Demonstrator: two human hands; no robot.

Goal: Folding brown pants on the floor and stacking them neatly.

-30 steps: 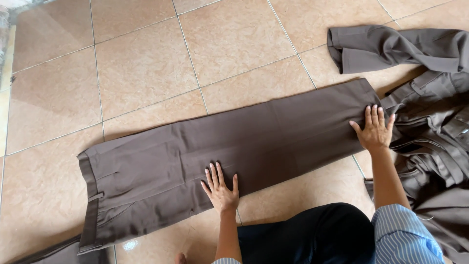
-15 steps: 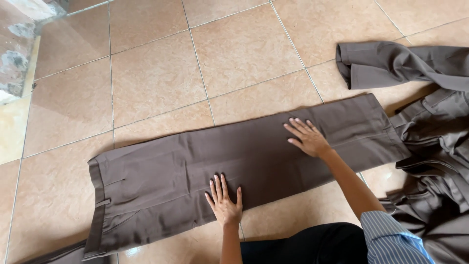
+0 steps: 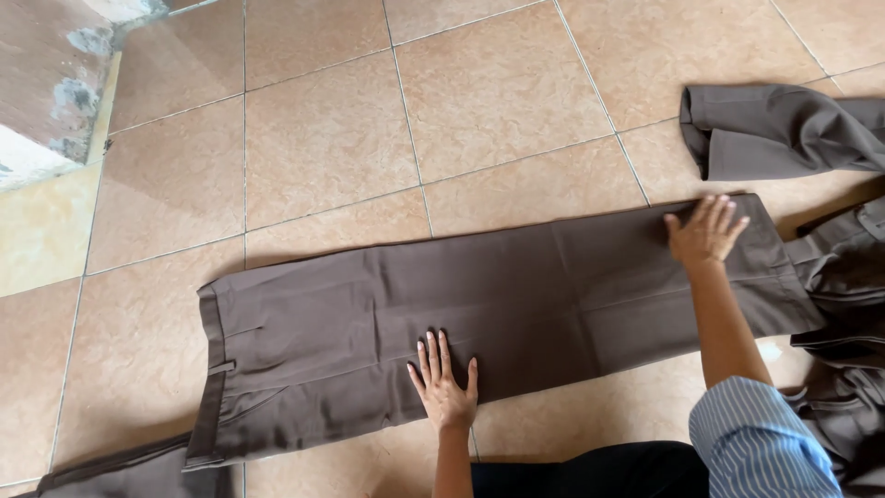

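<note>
A pair of brown trousers (image 3: pixel 461 314) lies flat and folded lengthwise on the tiled floor (image 3: pixel 323 138). The left hand (image 3: pixel 444 387) rests open, palm down, on the near edge at the middle. The right hand (image 3: pixel 705 229), also open and flat, presses the leg end near its far edge. More brown garments (image 3: pixel 784 129) lie just beside that end, to the right.

One pair of brown trousers (image 3: pixel 479 314) spread flat, two hands, one heap of brown garments (image 3: pixel 830 277)
</note>
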